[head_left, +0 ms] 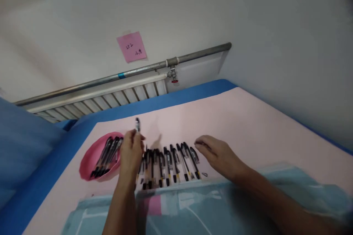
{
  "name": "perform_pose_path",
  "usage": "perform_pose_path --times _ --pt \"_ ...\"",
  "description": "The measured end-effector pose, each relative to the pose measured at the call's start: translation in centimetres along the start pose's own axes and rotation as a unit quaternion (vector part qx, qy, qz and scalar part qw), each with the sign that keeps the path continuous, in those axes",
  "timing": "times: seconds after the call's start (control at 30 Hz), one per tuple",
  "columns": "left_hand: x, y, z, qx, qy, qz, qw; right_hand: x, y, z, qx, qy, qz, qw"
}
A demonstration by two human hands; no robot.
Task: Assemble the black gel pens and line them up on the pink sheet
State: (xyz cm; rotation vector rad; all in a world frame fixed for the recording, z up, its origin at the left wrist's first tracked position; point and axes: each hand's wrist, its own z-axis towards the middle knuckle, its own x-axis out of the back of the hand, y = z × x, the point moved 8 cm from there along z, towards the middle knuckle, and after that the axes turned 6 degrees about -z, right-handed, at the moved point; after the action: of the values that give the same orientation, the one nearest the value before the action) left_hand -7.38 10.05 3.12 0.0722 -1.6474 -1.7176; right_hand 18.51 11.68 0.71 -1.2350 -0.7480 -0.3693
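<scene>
My left hand [131, 150] is closed around a pen [137, 125]. Only its dark tip and pale labelled part stick up above my fingers; the rest is hidden in the hand. Below and to the right of that hand lies a row of black-and-clear pens [176, 161], side by side, with short pen caps [194, 155] and small clips among them. My right hand [216, 154] hovers by the right end of the row, thumb and fingers pinched together; what is between them is too small to name. Left of my left hand, a pink basket [85, 167] holds several pens [106, 156].
The pens lie on a pale pink sheet [248, 128] over a blue surface [154, 104]. A small metal clip [204, 174] lies near the light blue cloth [204, 205] in front. Behind are a radiator [124, 97], a pipe [146, 69] and a pink note [132, 47].
</scene>
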Motion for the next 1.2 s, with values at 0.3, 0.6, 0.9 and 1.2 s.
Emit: perform_pose_path --times 0.3,0.6,0.9,1.2 --pt "-13.5 3.3 -12.8 0.273 -0.399 -0.386 0.786 -0.1 -0.6 -0.7 -0.055 0.053 0.422 0.903" --pt "-12.9 3.3 -12.3 0.301 -0.382 -0.368 0.792 -0.5 -0.9 -1.2 -0.059 0.062 0.396 0.914" --pt "-13.1 2.5 -12.3 0.271 -0.397 -0.302 0.823 3.1 3.7 -0.1 -0.124 0.231 0.532 0.805" --pt "-12.9 2.7 -11.2 0.178 -0.355 -0.334 0.855 -0.3 0.8 -0.7 -0.145 0.045 0.391 0.908"
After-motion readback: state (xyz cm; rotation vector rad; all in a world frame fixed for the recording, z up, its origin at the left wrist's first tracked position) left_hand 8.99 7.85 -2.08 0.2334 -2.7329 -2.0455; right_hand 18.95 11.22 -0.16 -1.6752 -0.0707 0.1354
